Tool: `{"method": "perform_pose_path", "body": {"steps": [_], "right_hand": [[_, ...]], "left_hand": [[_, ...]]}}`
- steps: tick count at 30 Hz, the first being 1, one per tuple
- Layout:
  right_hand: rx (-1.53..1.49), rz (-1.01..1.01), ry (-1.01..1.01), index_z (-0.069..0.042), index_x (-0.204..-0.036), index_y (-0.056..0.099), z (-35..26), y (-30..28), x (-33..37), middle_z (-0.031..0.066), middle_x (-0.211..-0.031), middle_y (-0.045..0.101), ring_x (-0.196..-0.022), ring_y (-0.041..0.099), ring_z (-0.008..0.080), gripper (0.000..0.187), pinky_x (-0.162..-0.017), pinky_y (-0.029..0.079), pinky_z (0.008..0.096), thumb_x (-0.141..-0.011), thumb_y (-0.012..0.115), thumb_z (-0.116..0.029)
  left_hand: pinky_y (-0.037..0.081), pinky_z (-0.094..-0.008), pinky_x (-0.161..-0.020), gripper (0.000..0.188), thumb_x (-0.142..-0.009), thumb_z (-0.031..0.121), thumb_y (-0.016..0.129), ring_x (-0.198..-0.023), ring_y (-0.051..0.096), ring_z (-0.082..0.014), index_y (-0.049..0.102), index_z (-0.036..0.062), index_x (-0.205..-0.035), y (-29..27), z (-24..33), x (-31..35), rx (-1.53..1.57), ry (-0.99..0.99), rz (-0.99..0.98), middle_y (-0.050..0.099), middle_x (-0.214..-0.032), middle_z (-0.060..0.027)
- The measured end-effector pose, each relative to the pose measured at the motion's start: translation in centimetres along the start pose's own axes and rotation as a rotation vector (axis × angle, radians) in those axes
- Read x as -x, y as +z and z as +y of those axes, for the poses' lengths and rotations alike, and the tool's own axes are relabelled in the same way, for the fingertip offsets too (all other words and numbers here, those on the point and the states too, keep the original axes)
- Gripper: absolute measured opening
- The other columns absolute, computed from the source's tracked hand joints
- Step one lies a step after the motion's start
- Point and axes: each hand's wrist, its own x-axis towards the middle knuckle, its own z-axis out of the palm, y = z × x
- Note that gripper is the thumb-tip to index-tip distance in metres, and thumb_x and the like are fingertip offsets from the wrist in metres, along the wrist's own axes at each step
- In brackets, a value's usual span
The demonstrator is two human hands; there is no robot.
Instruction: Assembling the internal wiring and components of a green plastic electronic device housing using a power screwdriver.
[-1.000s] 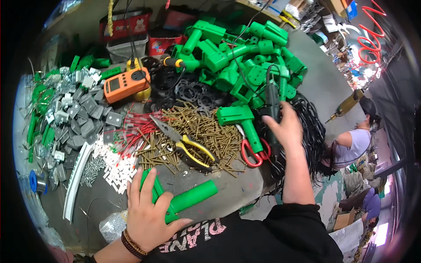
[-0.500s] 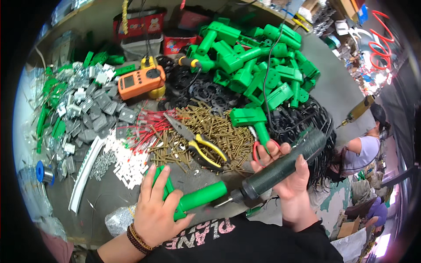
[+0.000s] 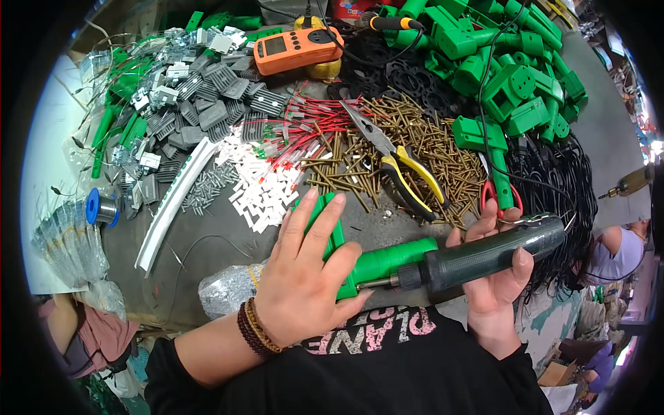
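Note:
My left hand (image 3: 309, 266) presses over a green plastic handle-shaped housing (image 3: 394, 257), its fingers wrapped across the wide end while the tube part points right. On my right palm rests a dark electric screwdriver (image 3: 477, 257), with the thumb along its near side and my right hand (image 3: 494, 290) cradling it from below. The screwdriver's bit reaches the near side of the housing beside my left fingertips; whether a screw is there is hidden. Beyond the hands lie yellow-and-black pliers (image 3: 415, 181), and red-handled scissors (image 3: 490, 197) sit partly under another green housing (image 3: 499, 162).
Brass-coloured screws (image 3: 443, 142), white connectors (image 3: 263, 197) and grey finned blocks (image 3: 207, 104) lie in heaps. An orange meter (image 3: 297, 50) stands behind them. More green housings (image 3: 508, 90) pile up at the far right, above black cables (image 3: 553, 180). Solder wire (image 3: 102, 207) is at left.
The screwdriver's bit, apart from the housing before, now meets its near side. The screwdriver has swung closer to level. The whole view has shifted, so the bench appears higher and farther right.

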Motion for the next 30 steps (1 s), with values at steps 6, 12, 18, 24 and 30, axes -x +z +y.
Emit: {"method": "perform_pose_path", "body": {"steps": [6, 12, 18, 24, 30], "right_hand": [[-0.032, -0.041, 0.007, -0.023, -0.125, 0.06, 0.1, -0.4, 0.3, 0.0035, -0.139, 0.058, -0.122, 0.06, 0.0163, 0.051, -0.119, 0.033, 0.0535, -0.079, 0.078, -0.011], [-0.033, -0.078, 0.005, -0.023, -0.122, 0.062, 0.5, -0.8, 0.3, 0.0011, -0.136, 0.058, -0.118, 0.059, 0.0151, 0.049, -0.12, 0.032, 0.051, -0.078, 0.079, -0.011], [-0.015, -0.148, -0.034, -0.022, -0.119, 0.064, 1.1, -1.5, 0.6, -0.0009, -0.128, 0.058, -0.114, 0.058, 0.0141, 0.046, -0.118, 0.036, 0.047, -0.078, 0.084, -0.014], [-0.031, -0.153, -0.063, -0.021, -0.117, 0.063, 1.9, -2.0, 0.6, -0.0008, -0.125, 0.059, -0.112, 0.058, 0.0141, 0.046, -0.117, 0.037, 0.0443, -0.077, 0.086, -0.015], [-0.068, -0.155, -0.06, -0.022, -0.118, 0.063, 2.3, -2.3, 0.6, -0.0009, -0.122, 0.06, -0.11, 0.059, 0.0141, 0.047, -0.117, 0.037, 0.044, -0.077, 0.085, -0.014]], "left_hand": [[0.035, -0.0619, -0.111, 0.049, -0.069, 0.033, 0.082, -0.14, 0.035, -0.0522, 0.067, 0.007, -0.108, 0.0, 0.0, 0.0, 0.005, 0.015, 0.005, 0.04, -0.15, -0.0277], [0.036, -0.062, -0.11, 0.046, -0.068, 0.029, 0.082, -0.138, 0.036, -0.0553, 0.066, 0.0046, -0.105, 0.0, 0.0, -0.3, -0.002, 0.029, 0.02, 0.04, -0.148, -0.0298], [0.037, -0.0614, -0.111, 0.043, -0.067, 0.024, 0.082, -0.137, 0.036, -0.0574, 0.065, 0.003, -0.101, 0.2, 0.2, -0.3, -0.033, 0.026, 0.029, 0.039, -0.148, -0.0307], [0.039, -0.0608, -0.109, 0.043, -0.065, 0.021, 0.082, -0.138, 0.036, -0.0571, 0.065, 0.0033, -0.099, 0.4, 0.3, -0.2, -0.047, 0.002, 0.023, 0.039, -0.15, -0.0271], [0.04, -0.0606, -0.108, 0.043, -0.063, 0.02, 0.082, -0.138, 0.037, -0.0572, 0.064, 0.0033, -0.098, 0.6, 0.3, -0.3, -0.06, 0.004, 0.033, 0.039, -0.151, -0.0259]]}}
